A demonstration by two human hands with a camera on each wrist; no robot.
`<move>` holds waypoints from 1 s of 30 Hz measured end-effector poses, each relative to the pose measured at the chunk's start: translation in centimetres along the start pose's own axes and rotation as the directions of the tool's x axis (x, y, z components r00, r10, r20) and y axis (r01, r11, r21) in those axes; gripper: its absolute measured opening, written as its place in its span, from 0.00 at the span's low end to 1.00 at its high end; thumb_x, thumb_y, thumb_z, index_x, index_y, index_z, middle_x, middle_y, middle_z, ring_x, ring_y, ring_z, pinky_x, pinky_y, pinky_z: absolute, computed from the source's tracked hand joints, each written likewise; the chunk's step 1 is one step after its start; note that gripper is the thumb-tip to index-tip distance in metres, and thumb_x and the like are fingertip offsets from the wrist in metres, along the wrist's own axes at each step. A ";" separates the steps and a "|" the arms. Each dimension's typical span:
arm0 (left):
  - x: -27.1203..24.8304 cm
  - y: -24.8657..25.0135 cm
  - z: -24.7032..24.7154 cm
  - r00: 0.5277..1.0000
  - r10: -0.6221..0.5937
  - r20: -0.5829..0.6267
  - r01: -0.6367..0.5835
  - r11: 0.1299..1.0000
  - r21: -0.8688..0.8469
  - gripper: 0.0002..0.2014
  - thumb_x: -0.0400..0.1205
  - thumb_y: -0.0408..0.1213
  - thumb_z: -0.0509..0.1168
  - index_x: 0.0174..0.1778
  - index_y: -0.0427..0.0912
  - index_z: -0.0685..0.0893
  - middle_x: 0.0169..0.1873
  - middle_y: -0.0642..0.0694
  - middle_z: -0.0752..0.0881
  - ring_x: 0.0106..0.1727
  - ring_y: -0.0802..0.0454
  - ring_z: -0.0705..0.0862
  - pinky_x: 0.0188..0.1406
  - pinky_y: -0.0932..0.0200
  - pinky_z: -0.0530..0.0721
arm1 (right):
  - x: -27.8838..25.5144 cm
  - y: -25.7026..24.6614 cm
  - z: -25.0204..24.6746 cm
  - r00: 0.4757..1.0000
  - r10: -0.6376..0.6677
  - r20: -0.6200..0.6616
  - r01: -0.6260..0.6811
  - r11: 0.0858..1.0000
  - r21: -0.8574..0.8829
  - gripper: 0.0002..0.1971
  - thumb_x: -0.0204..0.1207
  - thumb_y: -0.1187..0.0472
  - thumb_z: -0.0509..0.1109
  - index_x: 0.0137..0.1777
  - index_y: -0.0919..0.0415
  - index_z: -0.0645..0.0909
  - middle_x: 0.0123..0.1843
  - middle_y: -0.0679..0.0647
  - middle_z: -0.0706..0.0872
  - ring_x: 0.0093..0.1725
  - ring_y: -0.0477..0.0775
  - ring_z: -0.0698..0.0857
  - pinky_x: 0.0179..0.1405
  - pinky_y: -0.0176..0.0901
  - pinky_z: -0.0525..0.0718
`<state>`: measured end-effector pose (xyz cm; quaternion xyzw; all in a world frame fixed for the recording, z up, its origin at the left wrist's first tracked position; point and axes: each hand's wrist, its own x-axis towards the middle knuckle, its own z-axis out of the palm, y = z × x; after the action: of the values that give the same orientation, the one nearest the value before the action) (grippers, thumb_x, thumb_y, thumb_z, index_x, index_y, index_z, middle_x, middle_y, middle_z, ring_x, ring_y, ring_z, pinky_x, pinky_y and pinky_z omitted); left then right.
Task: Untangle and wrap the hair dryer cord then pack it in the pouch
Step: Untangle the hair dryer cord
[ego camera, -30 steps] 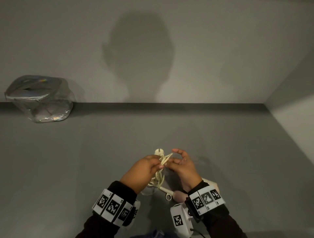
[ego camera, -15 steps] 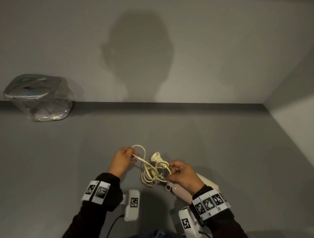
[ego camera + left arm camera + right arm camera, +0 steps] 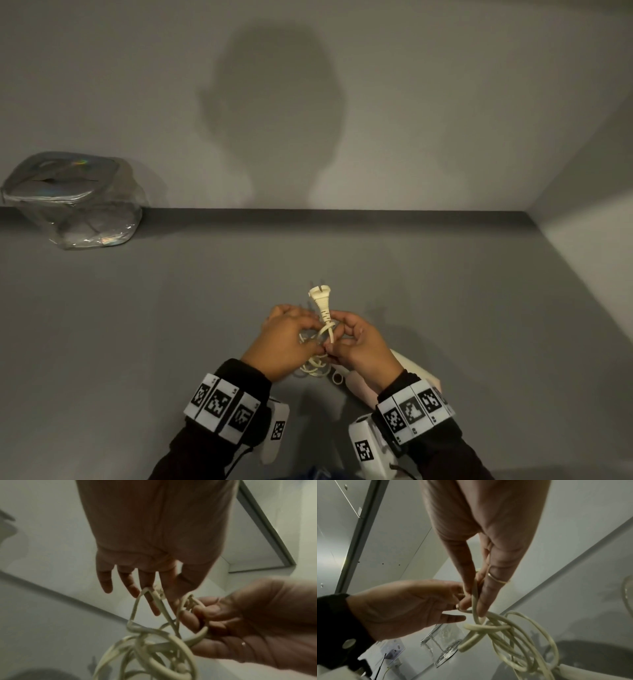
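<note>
Pinching the cream-coloured tangled power cord [image 3: 324,337] from both sides, the two hands met just above the grey tabletop [image 3: 171,325]. The right hand [image 3: 363,346] had its thumb and fingertips closed on a strand close below the cream two-pin plug [image 3: 318,297], and the left wrist view showed its curled fingers [image 3: 202,616] wrapped round a loop of cord [image 3: 173,641], a thin ring on one of them. The left hand [image 3: 286,337] pressed in against it; from the right wrist view its thumb and forefinger [image 3: 462,602] nipped the same strand [image 3: 475,601] where the right hand's long fingers came down on it, while its other fingers stood looser and a little spread. The plug stuck up past the knuckles, pins pointing away from the person. Below the grip the rest of the cord hung in several knotted loops [image 3: 513,635], down toward the pale pink hair dryer [image 3: 363,387], which lay on the table partly hidden under the right wrist. Both wrists wore black sleeves and white bands printed with black square markers [image 3: 222,404]. Well apart, at the far left by the wall, sat the clear plastic pouch with a shiny silver top [image 3: 73,202].
</note>
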<state>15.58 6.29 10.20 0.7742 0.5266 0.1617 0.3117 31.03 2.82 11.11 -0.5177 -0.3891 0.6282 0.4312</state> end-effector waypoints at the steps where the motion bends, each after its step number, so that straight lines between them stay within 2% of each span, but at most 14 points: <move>1: 0.0 0.0 0.1 1.000 0.010 0.004 -0.010 0.999 -0.050 0.21 0.67 0.58 0.60 0.51 0.55 0.87 0.57 0.56 0.86 0.64 0.52 0.69 0.65 0.60 0.66 | 0.0 0.0 0.0 1.000 0.002 -0.002 -0.002 1.000 0.006 0.22 0.69 0.84 0.64 0.59 0.64 0.76 0.28 0.48 0.80 0.27 0.43 0.86 0.28 0.33 0.86; 3: 0.3 0.0 0.1 0.999 0.011 -0.041 -0.014 0.996 -0.091 0.17 0.70 0.57 0.62 0.46 0.52 0.88 0.51 0.53 0.88 0.61 0.54 0.70 0.63 0.61 0.68 | 0.1 0.2 -0.1 1.000 0.005 0.018 -0.005 0.999 -0.036 0.22 0.70 0.83 0.63 0.61 0.64 0.75 0.29 0.50 0.78 0.29 0.45 0.86 0.30 0.33 0.86; 5: 0.6 0.2 -0.3 0.994 -0.022 -0.107 0.007 0.990 -0.139 0.09 0.78 0.45 0.63 0.42 0.46 0.87 0.43 0.46 0.87 0.53 0.52 0.74 0.57 0.56 0.75 | 0.2 0.4 -0.2 1.000 0.011 0.021 -0.009 0.993 -0.116 0.26 0.70 0.83 0.63 0.65 0.62 0.72 0.32 0.52 0.76 0.32 0.47 0.84 0.31 0.32 0.86; 7: 0.8 0.1 -0.6 0.980 -0.088 -0.180 0.047 0.974 -0.220 0.09 0.82 0.39 0.61 0.38 0.44 0.83 0.36 0.42 0.86 0.41 0.48 0.81 0.46 0.53 0.80 | 0.2 0.6 -0.5 1.000 0.012 0.017 -0.008 0.977 -0.215 0.28 0.69 0.81 0.65 0.66 0.59 0.70 0.32 0.51 0.76 0.31 0.41 0.83 0.30 0.28 0.83; 11: 1.1 -0.5 -0.7 0.940 -0.233 -0.250 0.182 0.960 -0.212 0.12 0.84 0.42 0.56 0.39 0.39 0.79 0.32 0.43 0.83 0.36 0.45 0.81 0.36 0.58 0.73 | 0.3 1.0 -1.3 1.000 -0.012 0.013 0.016 0.931 -0.365 0.16 0.71 0.81 0.64 0.59 0.75 0.79 0.31 0.57 0.81 0.25 0.30 0.78 0.34 0.19 0.76; 12: 1.2 -0.4 -0.7 0.934 -0.254 -0.250 0.201 0.955 -0.217 0.12 0.84 0.42 0.55 0.38 0.40 0.77 0.30 0.45 0.83 0.35 0.45 0.82 0.34 0.58 0.73 | 0.3 1.1 -1.4 1.000 -0.003 0.002 0.003 0.927 -0.374 0.14 0.71 0.81 0.63 0.57 0.77 0.80 0.31 0.57 0.85 0.25 0.31 0.78 0.33 0.20 0.77; 14: 1.2 -0.7 -0.6 0.932 -0.274 -0.238 0.230 0.953 -0.198 0.12 0.84 0.42 0.54 0.38 0.43 0.75 0.27 0.49 0.80 0.32 0.48 0.80 0.29 0.59 0.72 | 0.1 1.1 -1.7 1.000 0.030 0.007 -0.025 0.922 -0.385 0.09 0.72 0.80 0.63 0.50 0.75 0.81 0.27 0.44 0.86 0.24 0.32 0.78 0.29 0.22 0.77; 16: 1.4 -1.6 -0.6 0.912 -0.331 -0.242 0.278 0.933 -0.229 0.13 0.85 0.42 0.53 0.38 0.40 0.74 0.27 0.47 0.82 0.32 0.46 0.81 0.32 0.54 0.78 | -0.1 1.0 -2.1 0.999 0.047 0.005 -0.043 0.941 -0.335 0.09 0.72 0.80 0.64 0.40 0.68 0.79 0.29 0.46 0.85 0.24 0.34 0.81 0.27 0.24 0.80; 18: 1.5 -2.9 -0.7 0.869 -0.445 -0.217 0.344 0.858 -0.382 0.14 0.84 0.42 0.52 0.39 0.37 0.75 0.26 0.42 0.83 0.32 0.39 0.85 0.35 0.47 0.85 | -0.2 0.7 -2.9 0.998 0.055 -0.044 -0.061 0.984 -0.165 0.14 0.70 0.83 0.63 0.32 0.64 0.74 0.31 0.55 0.82 0.26 0.40 0.85 0.29 0.30 0.85; 21: 1.2 -3.4 -0.9 0.861 -0.508 -0.033 0.367 0.664 -0.652 0.10 0.84 0.38 0.54 0.42 0.39 0.76 0.18 0.48 0.83 0.23 0.51 0.86 0.26 0.55 0.85 | -0.6 0.4 -4.3 0.993 0.037 -0.112 -0.015 0.982 0.190 0.15 0.68 0.86 0.62 0.30 0.67 0.72 0.29 0.58 0.86 0.28 0.54 0.89 0.29 0.39 0.89; 23: 1.1 -2.8 -1.4 0.895 -0.446 0.005 0.319 0.632 -0.706 0.05 0.83 0.36 0.59 0.49 0.39 0.76 0.22 0.46 0.84 0.22 0.57 0.85 0.26 0.57 0.86 | -0.7 0.2 -4.4 0.993 0.032 -0.117 0.000 0.964 0.266 0.13 0.68 0.85 0.63 0.33 0.67 0.73 0.29 0.58 0.88 0.30 0.57 0.90 0.29 0.40 0.89; 26: 1.0 -2.2 -1.9 0.951 -0.308 -0.002 0.195 0.610 -0.768 0.20 0.76 0.31 0.68 0.60 0.49 0.71 0.39 0.44 0.84 0.37 0.56 0.86 0.32 0.67 0.86 | -0.7 0.0 -3.5 0.995 0.010 -0.097 0.015 0.968 0.249 0.10 0.70 0.82 0.64 0.43 0.68 0.75 0.30 0.59 0.89 0.31 0.56 0.90 0.31 0.40 0.90; 28: 0.7 -2.2 -2.0 0.989 -0.147 -0.021 0.086 0.682 -0.727 0.28 0.66 0.33 0.77 0.55 0.60 0.74 0.55 0.49 0.80 0.54 0.56 0.82 0.47 0.70 0.84 | -0.3 -0.2 -3.1 0.993 -0.023 -0.113 0.055 0.956 0.289 0.12 0.70 0.81 0.64 0.48 0.68 0.74 0.30 0.60 0.90 0.32 0.56 0.90 0.31 0.40 0.90; 30: 0.3 -2.2 -1.7 1.000 0.009 -0.021 -0.019 0.832 -0.554 0.28 0.57 0.43 0.80 0.48 0.69 0.78 0.65 0.54 0.71 0.67 0.64 0.72 0.65 0.73 0.72 | 0.0 -0.6 -2.8 0.989 -0.052 -0.138 0.097 0.935 0.340 0.13 0.67 0.80 0.66 0.49 0.67 0.74 0.31 0.60 0.90 0.32 0.57 0.90 0.31 0.41 0.90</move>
<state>13.13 7.61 9.97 0.6532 0.4544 0.3161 0.5167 33.89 3.16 11.22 -0.4577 -0.2637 0.6357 0.5629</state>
